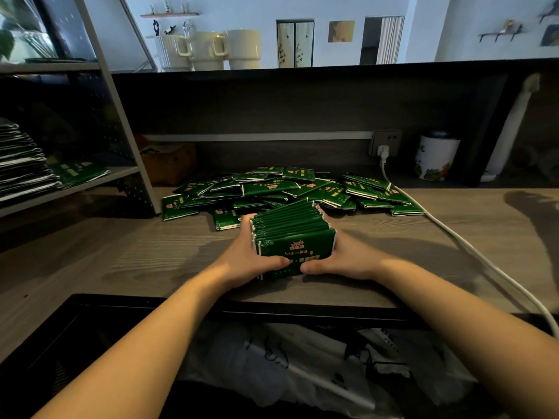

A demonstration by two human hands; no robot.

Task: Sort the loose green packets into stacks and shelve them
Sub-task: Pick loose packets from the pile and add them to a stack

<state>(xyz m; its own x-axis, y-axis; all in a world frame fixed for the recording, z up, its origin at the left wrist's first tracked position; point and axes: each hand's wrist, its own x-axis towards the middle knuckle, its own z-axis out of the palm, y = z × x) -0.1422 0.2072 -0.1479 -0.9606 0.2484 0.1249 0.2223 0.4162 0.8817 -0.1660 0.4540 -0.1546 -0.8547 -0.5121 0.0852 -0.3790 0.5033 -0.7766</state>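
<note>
A stack of green packets [292, 234] stands on edge on the wooden table [127, 252], near its front. My left hand [251, 261] grips the stack's left side, thumb across the front packet. My right hand [341, 258] grips the right side the same way. Behind the stack lies a loose pile of green packets [290, 189], spread across the table's middle. On the metal shelf [90, 182] at the left, a green packet [80, 172] lies flat beside a tall stack of packets [21, 164] seen edge-on.
A white power cable [472, 252] runs from a wall socket [385, 143] down the table's right side. A white printed canister [435, 157] stands at the back right. A brown box [169, 163] sits behind the shelf's upright. Three cream mugs [208, 49] stand on the upper ledge.
</note>
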